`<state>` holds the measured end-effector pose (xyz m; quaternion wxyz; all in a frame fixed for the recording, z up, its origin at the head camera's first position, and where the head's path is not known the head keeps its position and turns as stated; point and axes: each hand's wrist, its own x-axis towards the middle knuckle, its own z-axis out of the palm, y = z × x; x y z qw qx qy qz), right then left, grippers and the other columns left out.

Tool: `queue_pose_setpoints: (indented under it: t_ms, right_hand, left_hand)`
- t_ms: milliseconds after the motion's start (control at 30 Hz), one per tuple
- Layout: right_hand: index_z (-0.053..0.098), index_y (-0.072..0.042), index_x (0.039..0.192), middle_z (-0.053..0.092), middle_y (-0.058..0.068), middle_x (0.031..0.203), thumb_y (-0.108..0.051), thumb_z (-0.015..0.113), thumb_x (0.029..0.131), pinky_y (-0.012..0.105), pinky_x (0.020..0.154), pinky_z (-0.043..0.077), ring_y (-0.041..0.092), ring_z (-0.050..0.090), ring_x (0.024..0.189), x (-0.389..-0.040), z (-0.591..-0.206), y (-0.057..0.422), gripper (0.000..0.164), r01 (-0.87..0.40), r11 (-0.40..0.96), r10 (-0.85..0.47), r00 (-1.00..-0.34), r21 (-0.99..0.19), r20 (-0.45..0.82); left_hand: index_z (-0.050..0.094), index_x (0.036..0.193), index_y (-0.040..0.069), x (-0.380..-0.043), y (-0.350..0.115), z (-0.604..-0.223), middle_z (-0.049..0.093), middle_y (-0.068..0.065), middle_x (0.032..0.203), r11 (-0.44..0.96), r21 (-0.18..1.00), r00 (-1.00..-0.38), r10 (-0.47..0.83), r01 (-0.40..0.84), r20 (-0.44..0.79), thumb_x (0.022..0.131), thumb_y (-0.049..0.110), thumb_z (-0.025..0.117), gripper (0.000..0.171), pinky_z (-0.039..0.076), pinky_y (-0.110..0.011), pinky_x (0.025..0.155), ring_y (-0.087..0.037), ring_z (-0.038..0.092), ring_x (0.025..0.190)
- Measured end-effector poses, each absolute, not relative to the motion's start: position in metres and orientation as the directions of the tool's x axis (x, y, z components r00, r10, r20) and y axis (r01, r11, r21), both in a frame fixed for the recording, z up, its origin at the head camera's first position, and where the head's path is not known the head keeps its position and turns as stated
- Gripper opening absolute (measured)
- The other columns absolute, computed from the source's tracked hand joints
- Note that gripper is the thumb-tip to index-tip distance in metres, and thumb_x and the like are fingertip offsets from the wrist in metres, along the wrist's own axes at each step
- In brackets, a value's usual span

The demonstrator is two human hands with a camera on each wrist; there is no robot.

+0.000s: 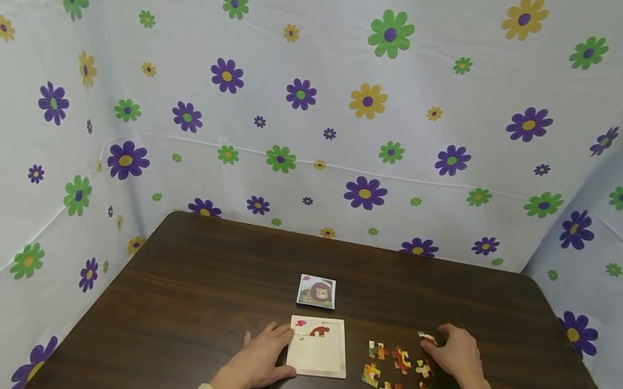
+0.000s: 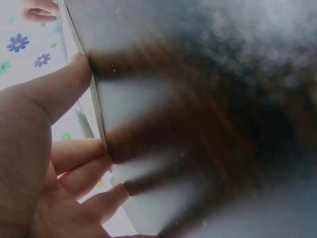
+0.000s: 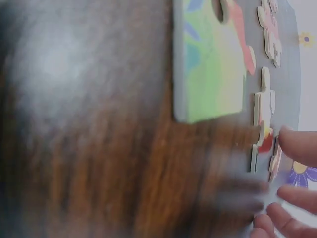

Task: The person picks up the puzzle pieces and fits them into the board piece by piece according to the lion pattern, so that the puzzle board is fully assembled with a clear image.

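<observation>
A square wooden puzzle board [image 1: 318, 357] lies on the table with a brown puzzle piece [image 1: 320, 331] in its upper part. My left hand [image 1: 260, 356] rests against the board's left side, fingertips and thumb touching its edge. On the right, my right hand [image 1: 460, 355] has its thumb and fingertips at the edges of a puzzle piece [image 1: 425, 337], which it seems to pinch. Several loose puzzle pieces lie between board and right hand, among them a green one [image 3: 213, 74] close to the right wrist camera.
Behind the board lies a small lion picture card [image 1: 317, 291]. The dark wooden table [image 1: 195, 285] is bordered by a flowered cloth [image 1: 323, 127] at the back and sides. Loose pieces such as an orange one [image 1: 371, 374] lie right of the board.
</observation>
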<state>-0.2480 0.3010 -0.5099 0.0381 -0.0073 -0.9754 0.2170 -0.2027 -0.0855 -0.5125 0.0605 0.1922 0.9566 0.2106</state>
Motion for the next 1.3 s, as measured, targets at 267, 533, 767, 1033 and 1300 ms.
queue_pose_setpoints:
  t_ms: [267,533,767,1033,1300]
  right_hand:
    - [0.063,0.009,0.087,0.063,0.018,0.083,-0.019,0.075,0.079,0.044,0.061,0.049,0.024,0.056,0.064,-0.259,-0.506,0.302,0.031,0.039,0.864,0.035,-0.999,-0.501,-0.017]
    - [0.060,0.004,0.082,0.061,0.008,0.070,-0.009,0.076,0.072,0.047,0.069,0.041,0.023,0.056,0.061,-0.260,-0.513,0.297,0.023,-0.004,0.825,0.066,-0.993,-0.565,0.102]
    - [0.061,0.006,0.093,0.066,0.009,0.066,-0.002,0.068,0.082,0.041,0.062,0.048,0.020,0.062,0.055,-0.260,-0.509,0.286,0.015,-0.090,0.779,0.042,-0.980,-0.620,0.194]
    - [0.061,0.005,0.122,0.069,0.013,0.078,-0.001,0.060,0.090,0.026,0.055,0.053,0.024,0.067,0.063,-0.265,-0.497,0.246,0.033,-0.082,0.599,-0.025,-0.996,-0.797,0.084]
    - [0.070,-0.003,0.109,0.070,0.008,0.081,-0.003,0.070,0.085,0.027,0.050,0.042,0.015,0.061,0.063,-0.263,-0.499,0.188,0.024,-0.124,0.590,-0.036,-0.991,-0.798,0.127]
  left_hand:
    - [0.054,0.133,0.007,-0.200,-0.084,-0.513,0.051,-0.013,0.139,0.835,0.428,-0.917,0.397,0.346,-0.033,0.080,0.039,0.076,0.066,0.029,-0.077,0.087,-0.042,0.041,0.130]
    - [0.054,0.133,0.007,-0.199,-0.084,-0.513,0.051,-0.013,0.139,0.828,0.440,-0.915,0.402,0.347,-0.037,0.080,0.038,0.077,0.066,0.028,-0.077,0.087,-0.042,0.040,0.131]
    - [0.054,0.133,0.007,-0.200,-0.084,-0.512,0.051,-0.013,0.138,0.830,0.440,-0.917,0.397,0.343,-0.034,0.079,0.038,0.077,0.066,0.028,-0.078,0.087,-0.043,0.041,0.130]
    - [0.054,0.133,0.006,-0.199,-0.085,-0.511,0.050,-0.013,0.139,0.834,0.437,-0.917,0.396,0.337,-0.047,0.080,0.038,0.076,0.066,0.028,-0.078,0.087,-0.043,0.040,0.130]
    - [0.054,0.133,0.006,-0.200,-0.083,-0.510,0.051,-0.013,0.138,0.840,0.419,-0.917,0.396,0.344,-0.041,0.080,0.038,0.076,0.066,0.029,-0.077,0.087,-0.042,0.041,0.130]
